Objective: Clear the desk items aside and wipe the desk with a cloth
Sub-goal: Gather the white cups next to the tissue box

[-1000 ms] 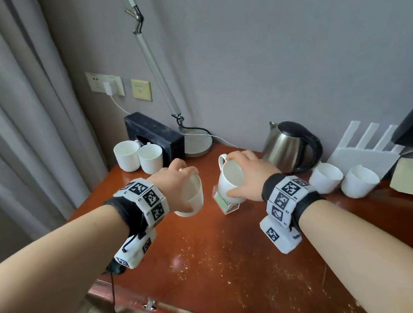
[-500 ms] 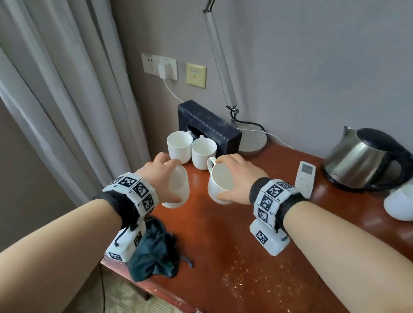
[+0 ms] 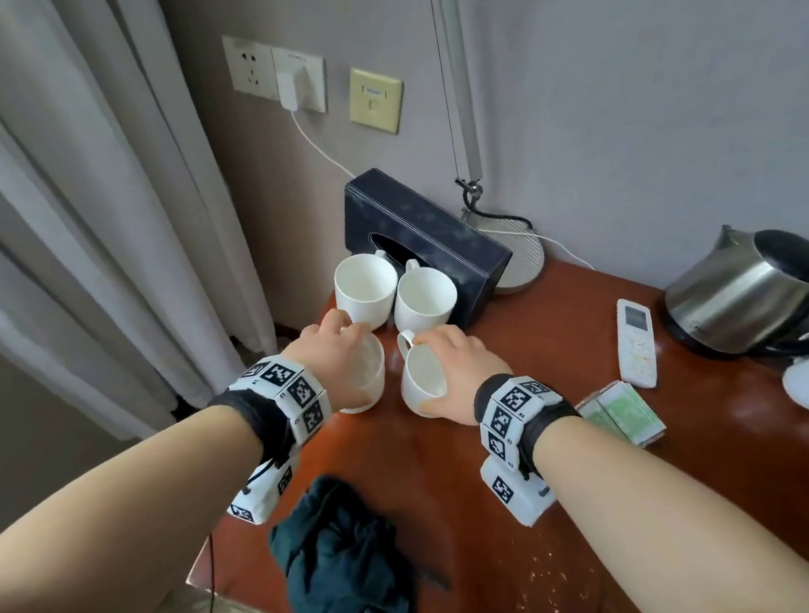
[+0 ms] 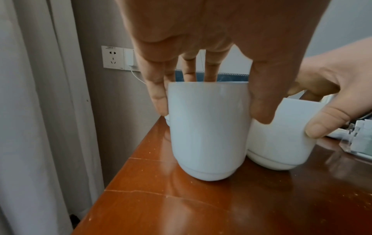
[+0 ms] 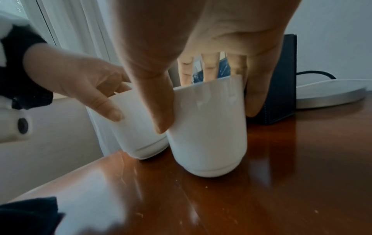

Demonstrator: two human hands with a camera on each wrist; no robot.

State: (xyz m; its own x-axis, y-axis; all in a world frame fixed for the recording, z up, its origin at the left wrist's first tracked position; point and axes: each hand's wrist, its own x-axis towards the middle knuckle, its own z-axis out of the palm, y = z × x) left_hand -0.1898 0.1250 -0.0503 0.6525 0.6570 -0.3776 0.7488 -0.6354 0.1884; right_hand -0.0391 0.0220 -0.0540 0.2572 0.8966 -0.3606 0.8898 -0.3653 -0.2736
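My left hand (image 3: 335, 358) grips a white cup (image 3: 368, 385) from above, fingers and thumb curled round its rim. Beside it, my right hand (image 3: 459, 370) holds a white mug (image 3: 423, 381) the same way, its handle pointing away. In the left wrist view the cup (image 4: 207, 127) has its base down at the desk top; in the right wrist view the mug (image 5: 209, 127) does too, and the two nearly touch. A crumpled dark teal cloth (image 3: 342, 562) lies near the front left edge of the red-brown desk (image 3: 663, 503). Pale crumbs speckle the desk front.
Just behind my hands stand two more white cups (image 3: 365, 288) (image 3: 424, 299) against a dark tissue box (image 3: 425, 239). A lamp base (image 3: 517, 254), white remote (image 3: 637, 341), steel kettle (image 3: 750, 290) and green packets (image 3: 623, 413) sit to the right. Curtains hang left.
Both hands have carried their cups leftward across the desk and lowered them in front of the two cups at the back left corner. The view has turned left with them.
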